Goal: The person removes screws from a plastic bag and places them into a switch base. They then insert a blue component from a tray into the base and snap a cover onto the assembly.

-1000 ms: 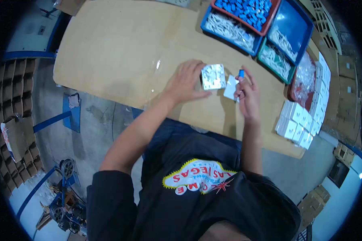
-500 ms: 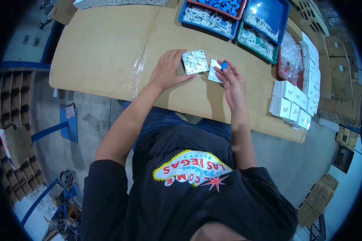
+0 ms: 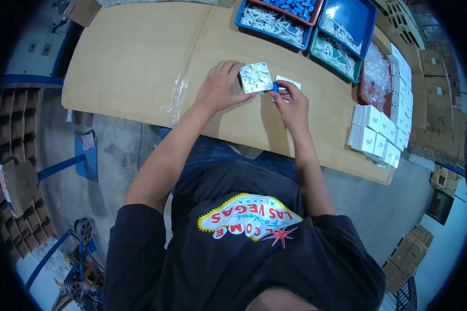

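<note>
Over the cardboard sheet, my left hand (image 3: pixel 220 87) grips a square white box (image 3: pixel 256 78) by its left side, fingers behind and thumb along the near edge. White details or small pieces show inside its open top, too small to make out. My right hand (image 3: pixel 292 107) pinches a small blue plastic piece (image 3: pixel 275 87) against or very near the right side of the box, close to its near corner. Partly behind the right fingers lies a flat white square piece (image 3: pixel 291 82); the hand hides much of it.
A blue tray (image 3: pixel 270 38) of white sticks and a red tray (image 3: pixel 310 22) of blue pieces stand at the back. Right of them are a green tray (image 3: pixel 316 58) and a bin of clear plastic bags (image 3: pixel 374 78). White boxes (image 3: pixel 371 129) stand in rows at right.
My right hand has moved left, bringing the blue piece to the side of the box. The flat white piece shows more at its far edge. My left hand keeps its grip.
</note>
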A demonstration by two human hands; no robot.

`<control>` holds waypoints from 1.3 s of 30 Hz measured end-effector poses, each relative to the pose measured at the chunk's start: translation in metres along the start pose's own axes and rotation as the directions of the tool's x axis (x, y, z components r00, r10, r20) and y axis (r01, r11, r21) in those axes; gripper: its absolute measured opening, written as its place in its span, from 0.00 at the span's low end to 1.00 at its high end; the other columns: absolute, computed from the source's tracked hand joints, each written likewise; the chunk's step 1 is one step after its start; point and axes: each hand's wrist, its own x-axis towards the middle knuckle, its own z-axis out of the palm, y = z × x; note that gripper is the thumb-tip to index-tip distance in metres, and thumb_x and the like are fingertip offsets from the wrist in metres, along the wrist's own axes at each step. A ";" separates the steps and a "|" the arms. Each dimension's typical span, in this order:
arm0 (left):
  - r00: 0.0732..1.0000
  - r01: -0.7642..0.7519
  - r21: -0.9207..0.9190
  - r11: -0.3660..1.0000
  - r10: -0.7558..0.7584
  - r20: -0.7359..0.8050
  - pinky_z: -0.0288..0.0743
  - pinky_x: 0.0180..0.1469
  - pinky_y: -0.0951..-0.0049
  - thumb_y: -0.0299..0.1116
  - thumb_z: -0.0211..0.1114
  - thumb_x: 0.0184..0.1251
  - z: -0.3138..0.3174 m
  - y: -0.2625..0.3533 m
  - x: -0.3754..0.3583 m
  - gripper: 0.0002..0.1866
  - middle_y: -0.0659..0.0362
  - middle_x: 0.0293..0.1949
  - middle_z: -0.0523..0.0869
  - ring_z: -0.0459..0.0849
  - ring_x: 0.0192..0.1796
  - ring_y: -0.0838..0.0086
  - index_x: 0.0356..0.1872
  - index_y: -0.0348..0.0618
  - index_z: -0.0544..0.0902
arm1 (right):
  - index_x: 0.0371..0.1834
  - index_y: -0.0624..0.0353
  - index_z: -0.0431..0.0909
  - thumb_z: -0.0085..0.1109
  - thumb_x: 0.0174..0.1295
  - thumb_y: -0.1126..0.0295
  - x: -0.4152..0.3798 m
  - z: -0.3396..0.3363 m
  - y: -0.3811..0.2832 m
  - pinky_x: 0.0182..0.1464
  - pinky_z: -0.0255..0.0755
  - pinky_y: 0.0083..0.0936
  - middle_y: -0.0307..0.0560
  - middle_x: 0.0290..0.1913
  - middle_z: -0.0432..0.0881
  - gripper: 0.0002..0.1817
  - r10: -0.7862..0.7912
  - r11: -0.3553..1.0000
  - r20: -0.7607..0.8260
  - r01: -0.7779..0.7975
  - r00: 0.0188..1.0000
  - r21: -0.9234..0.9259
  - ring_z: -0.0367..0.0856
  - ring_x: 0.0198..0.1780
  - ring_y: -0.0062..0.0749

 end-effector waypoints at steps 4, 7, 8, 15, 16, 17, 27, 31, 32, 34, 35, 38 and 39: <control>1.000 0.000 -0.041 0.999 -0.001 -0.025 0.71 0.66 0.57 0.53 0.80 0.51 0.000 0.000 0.000 0.41 0.51 0.60 0.79 0.77 0.64 0.56 0.64 0.43 0.77 | 0.52 0.62 0.83 0.72 0.60 0.75 0.001 0.006 -0.012 0.42 0.81 0.27 0.50 0.44 0.86 0.17 -0.150 0.968 -0.002 0.146 0.989 -0.203 0.88 0.38 0.31; 0.999 0.007 -0.031 0.999 -0.008 -0.032 0.71 0.66 0.57 0.54 0.80 0.51 -0.002 0.001 0.000 0.40 0.51 0.60 0.79 0.77 0.64 0.56 0.63 0.43 0.78 | 0.52 0.63 0.84 0.71 0.63 0.76 0.000 0.009 -0.013 0.44 0.80 0.23 0.48 0.42 0.87 0.15 -0.110 0.970 0.010 0.109 0.994 -0.219 0.86 0.41 0.26; 1.000 0.001 -0.029 1.000 -0.002 -0.031 0.71 0.66 0.57 0.54 0.79 0.51 -0.002 0.001 0.000 0.41 0.51 0.60 0.79 0.77 0.64 0.56 0.63 0.43 0.78 | 0.51 0.64 0.84 0.71 0.63 0.76 0.000 0.010 -0.015 0.45 0.80 0.23 0.48 0.43 0.87 0.14 -0.098 0.971 -0.005 0.095 0.995 -0.218 0.87 0.42 0.27; 1.000 0.017 0.001 1.000 -0.017 -0.006 0.68 0.69 0.59 0.58 0.76 0.53 -0.001 0.000 -0.001 0.41 0.56 0.60 0.79 0.75 0.65 0.61 0.64 0.45 0.77 | 0.47 0.66 0.84 0.70 0.63 0.77 0.001 0.012 -0.009 0.49 0.81 0.26 0.48 0.45 0.87 0.11 -0.151 0.963 -0.013 0.144 0.988 -0.229 0.88 0.44 0.31; 1.000 0.021 0.001 1.000 -0.021 -0.006 0.68 0.69 0.59 0.58 0.76 0.53 -0.002 0.000 -0.001 0.41 0.56 0.60 0.79 0.75 0.65 0.61 0.64 0.45 0.77 | 0.47 0.66 0.84 0.70 0.63 0.77 0.000 0.012 -0.009 0.49 0.81 0.26 0.48 0.45 0.87 0.11 -0.150 0.963 -0.009 0.144 0.989 -0.229 0.88 0.44 0.31; 1.000 0.025 -0.001 1.000 -0.025 0.004 0.68 0.69 0.59 0.58 0.76 0.53 -0.002 0.001 0.000 0.41 0.56 0.60 0.79 0.75 0.65 0.60 0.64 0.45 0.77 | 0.47 0.66 0.84 0.70 0.63 0.77 -0.001 0.012 -0.008 0.50 0.81 0.26 0.48 0.46 0.87 0.11 -0.183 0.956 -0.006 0.176 0.983 -0.234 0.88 0.45 0.32; 1.000 0.009 0.009 1.000 -0.009 -0.012 0.68 0.69 0.59 0.58 0.77 0.53 -0.002 0.000 -0.001 0.41 0.55 0.60 0.79 0.76 0.65 0.60 0.64 0.44 0.77 | 0.43 0.65 0.83 0.71 0.62 0.76 -0.002 0.014 -0.004 0.48 0.83 0.30 0.51 0.47 0.87 0.09 -0.259 0.942 -0.037 0.244 0.965 -0.230 0.89 0.45 0.40; 1.000 0.004 0.010 1.000 -0.004 -0.012 0.69 0.69 0.59 0.58 0.77 0.53 -0.002 0.000 -0.001 0.41 0.55 0.60 0.79 0.76 0.65 0.60 0.63 0.44 0.77 | 0.43 0.64 0.84 0.71 0.62 0.75 -0.004 0.013 -0.002 0.47 0.83 0.30 0.50 0.48 0.88 0.09 -0.292 0.929 -0.038 0.274 0.956 -0.248 0.90 0.45 0.40; 1.000 0.007 0.013 1.000 -0.007 -0.011 0.69 0.69 0.59 0.59 0.76 0.53 -0.002 0.001 -0.001 0.41 0.55 0.59 0.79 0.76 0.65 0.60 0.63 0.43 0.77 | 0.42 0.64 0.84 0.71 0.62 0.75 -0.004 0.014 -0.002 0.47 0.83 0.30 0.50 0.48 0.88 0.08 -0.285 0.932 -0.041 0.266 0.958 -0.245 0.90 0.45 0.39; 1.000 0.009 0.017 1.000 -0.009 -0.012 0.69 0.68 0.59 0.59 0.76 0.53 -0.002 0.001 0.000 0.41 0.55 0.59 0.79 0.76 0.65 0.60 0.63 0.43 0.77 | 0.42 0.64 0.84 0.71 0.61 0.75 -0.004 0.013 -0.003 0.47 0.83 0.30 0.50 0.48 0.88 0.08 -0.279 0.934 -0.045 0.261 0.959 -0.242 0.90 0.45 0.39; 1.000 0.007 0.016 1.000 -0.007 -0.015 0.69 0.68 0.59 0.59 0.76 0.53 -0.002 0.001 0.000 0.41 0.55 0.59 0.79 0.76 0.65 0.60 0.63 0.43 0.77 | 0.42 0.64 0.84 0.71 0.61 0.75 -0.004 0.013 -0.004 0.47 0.83 0.30 0.50 0.48 0.88 0.08 -0.291 0.931 -0.046 0.271 0.956 -0.245 0.90 0.45 0.39; 1.000 0.003 0.009 1.000 -0.003 -0.020 0.70 0.68 0.59 0.59 0.76 0.53 -0.002 0.000 0.000 0.41 0.55 0.59 0.79 0.76 0.65 0.60 0.63 0.43 0.77 | 0.42 0.64 0.84 0.71 0.61 0.75 -0.004 0.014 -0.003 0.47 0.83 0.30 0.50 0.48 0.89 0.08 -0.316 0.925 -0.058 0.294 0.947 -0.241 0.90 0.44 0.39; 1.000 -0.001 -0.001 1.000 0.001 -0.022 0.70 0.68 0.59 0.59 0.76 0.53 -0.002 0.000 -0.001 0.41 0.55 0.59 0.79 0.76 0.64 0.60 0.63 0.43 0.77 | 0.42 0.64 0.84 0.71 0.61 0.75 -0.003 0.014 -0.003 0.47 0.83 0.30 0.50 0.48 0.89 0.08 -0.329 0.923 -0.071 0.305 0.942 -0.236 0.90 0.44 0.39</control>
